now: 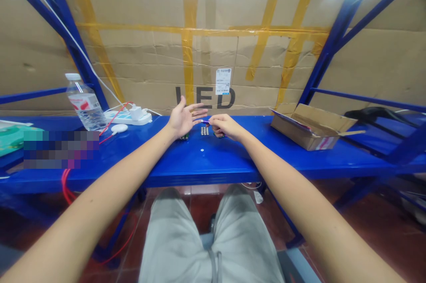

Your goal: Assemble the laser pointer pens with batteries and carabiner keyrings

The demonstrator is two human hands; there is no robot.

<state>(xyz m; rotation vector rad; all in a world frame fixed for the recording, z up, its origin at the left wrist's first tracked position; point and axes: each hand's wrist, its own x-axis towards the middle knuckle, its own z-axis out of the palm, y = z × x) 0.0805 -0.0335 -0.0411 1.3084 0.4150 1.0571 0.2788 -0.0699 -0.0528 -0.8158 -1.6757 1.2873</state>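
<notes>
My left hand [182,119] is raised over the blue table, fingers spread and palm turned up and inward, holding nothing. Beside its fingertips, my right hand [223,125] pinches a small, thin purple-blue piece [205,122], too small to name. The piece points toward my left fingers; whether they touch I cannot tell. Just below the hands stands a tight block of small, round, silvery-topped pieces [204,131] in rows. Some small dark-green items [183,137] show under my left hand, partly hidden. More small items under my right hand are mostly covered.
An open cardboard box [309,134] stands on the right. To the left are a water bottle [85,107], a white power strip [128,116], a round white object [119,129] and red cables [66,185]. Taped cardboard [149,61] walls off the back of the blue table [206,165].
</notes>
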